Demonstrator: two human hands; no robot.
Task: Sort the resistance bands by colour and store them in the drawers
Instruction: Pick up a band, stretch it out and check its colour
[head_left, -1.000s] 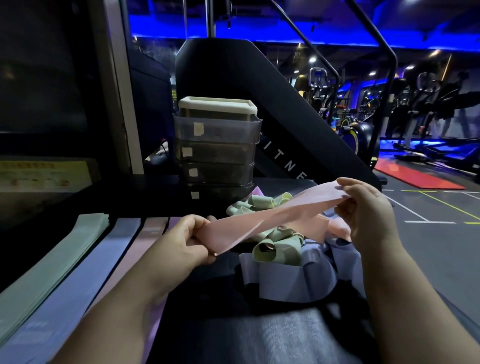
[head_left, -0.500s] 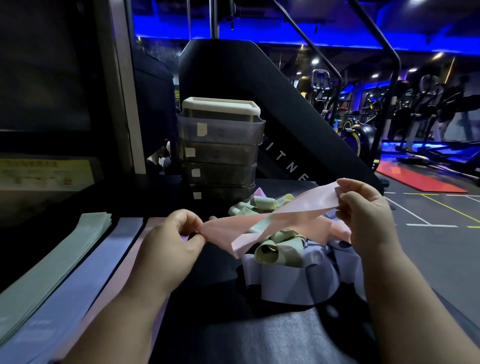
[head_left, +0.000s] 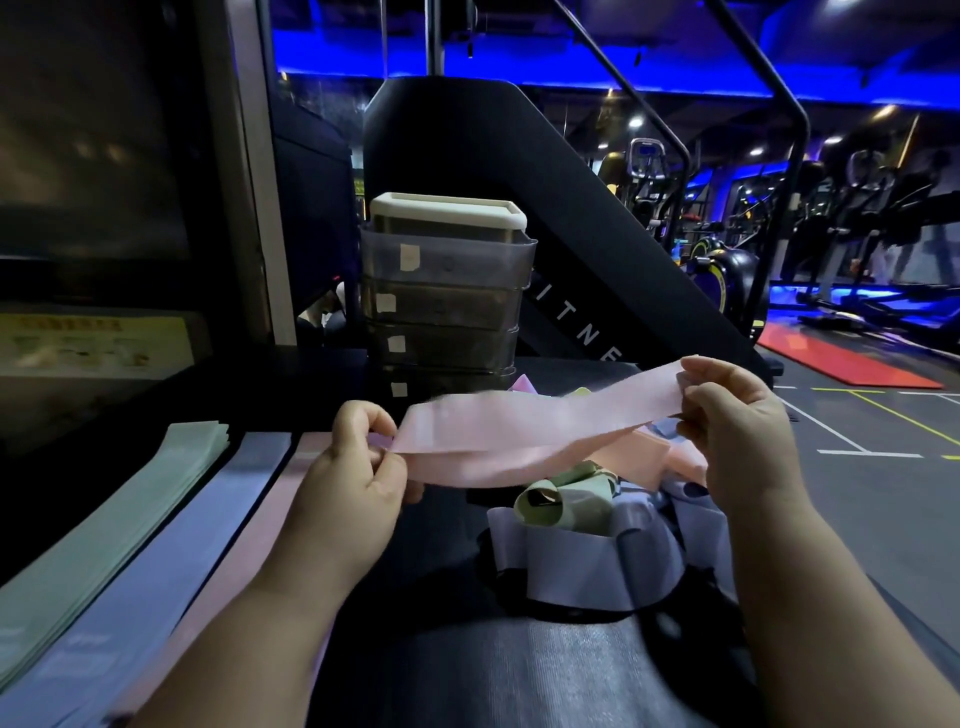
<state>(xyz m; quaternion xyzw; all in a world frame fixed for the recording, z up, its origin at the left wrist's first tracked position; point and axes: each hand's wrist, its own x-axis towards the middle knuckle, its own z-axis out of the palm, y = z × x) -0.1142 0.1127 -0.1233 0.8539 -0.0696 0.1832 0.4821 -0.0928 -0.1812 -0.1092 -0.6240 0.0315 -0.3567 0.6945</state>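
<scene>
A pink resistance band (head_left: 535, 431) is stretched between my hands above the black surface. My left hand (head_left: 358, 467) pinches its left end and my right hand (head_left: 737, 431) pinches its right end, held higher. Below lies a tangled pile of bands (head_left: 587, 530) in green, lilac and pink. On the left, flat sorted bands lie side by side: a green stack (head_left: 119, 525), a lilac strip (head_left: 171, 561) and a pink strip (head_left: 249, 545). A small drawer unit (head_left: 447, 301) with several translucent drawers stands behind, all drawers closed.
A black stair machine (head_left: 571, 260) rises behind the drawer unit. A dark panel and a pale post (head_left: 239, 182) stand at the left. Gym floor (head_left: 883, 493) with painted lines drops away on the right beyond the surface edge.
The pink band has been pulled flatter and wider between my hands and now hangs higher over the pile. My left hand shifted slightly right.
</scene>
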